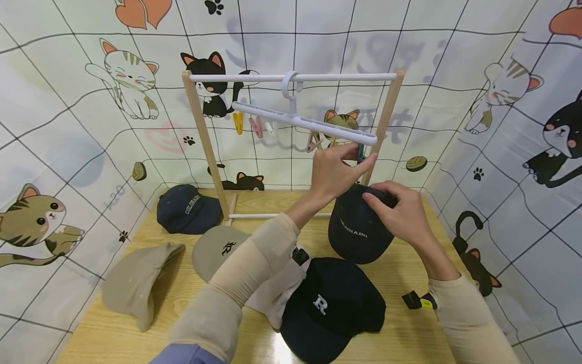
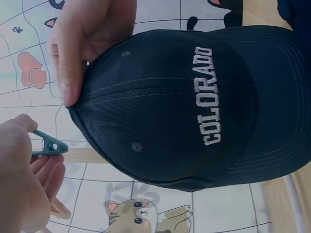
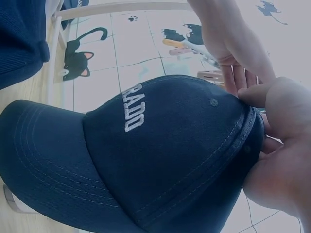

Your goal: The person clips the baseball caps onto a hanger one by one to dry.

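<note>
The right hand pinches the top of a dark navy cap lettered COLORADO, thumb in front at the crown. The cap hangs with its crown up and its brim down, below the right end of a white hanger and just in front of the rack's right post. It appears to be off the worktop, though the brim's lower edge is hard to judge from these angles.

The left hand holds a green clip between thumb and fingers, near the cap's top but apart from it. The hands are close together, each with its own grip.

The hanger hooks over the upper bar of a rack with wooden posts. From the hanger hang a yellow clip, a pink clip and a white clip, with another pinkish clip nearer the left hand.

On the worktop, a second navy COLORADO cap sits by the left post. Nearer are a khaki cap, a taupe cap with black embroidery, and a black cap with a white R.
</note>
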{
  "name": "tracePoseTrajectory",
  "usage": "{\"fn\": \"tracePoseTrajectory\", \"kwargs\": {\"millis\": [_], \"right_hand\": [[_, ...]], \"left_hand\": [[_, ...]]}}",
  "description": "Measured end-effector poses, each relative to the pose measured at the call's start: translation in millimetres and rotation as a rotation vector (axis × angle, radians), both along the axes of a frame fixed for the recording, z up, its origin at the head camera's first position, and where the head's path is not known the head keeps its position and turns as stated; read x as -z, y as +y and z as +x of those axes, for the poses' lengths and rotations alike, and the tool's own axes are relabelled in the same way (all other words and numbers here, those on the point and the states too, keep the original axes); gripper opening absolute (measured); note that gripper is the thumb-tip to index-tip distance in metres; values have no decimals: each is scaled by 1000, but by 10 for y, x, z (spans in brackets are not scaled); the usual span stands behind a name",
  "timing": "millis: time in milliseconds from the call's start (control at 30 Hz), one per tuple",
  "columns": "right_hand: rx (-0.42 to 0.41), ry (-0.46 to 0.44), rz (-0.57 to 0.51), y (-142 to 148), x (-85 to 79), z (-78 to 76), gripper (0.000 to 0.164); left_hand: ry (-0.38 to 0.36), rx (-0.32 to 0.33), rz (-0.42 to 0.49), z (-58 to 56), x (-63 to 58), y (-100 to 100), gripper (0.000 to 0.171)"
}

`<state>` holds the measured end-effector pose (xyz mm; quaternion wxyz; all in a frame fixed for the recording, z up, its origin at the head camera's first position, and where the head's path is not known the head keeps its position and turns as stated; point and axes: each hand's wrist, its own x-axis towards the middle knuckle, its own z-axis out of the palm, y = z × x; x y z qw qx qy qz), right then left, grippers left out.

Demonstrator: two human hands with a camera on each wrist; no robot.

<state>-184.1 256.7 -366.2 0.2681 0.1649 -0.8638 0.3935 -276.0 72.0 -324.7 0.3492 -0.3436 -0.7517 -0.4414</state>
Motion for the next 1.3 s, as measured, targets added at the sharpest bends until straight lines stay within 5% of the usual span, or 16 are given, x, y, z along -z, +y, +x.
{"fn": "tracePoseTrajectory", "kwargs": {"millis": [200,600,1300], "right_hand": [[17,-8,-61,-43,-21,-52,19],[40,26,-93,-110,-45,-146,19],[68,276,11,-222,29,-266,21]], "left_hand": [[-88,37,-21,25,-75,-60,24],[-34,-19,-79,-11,-184,-124,54],[-52,-106,-130,24,-217,-133,40]]}}
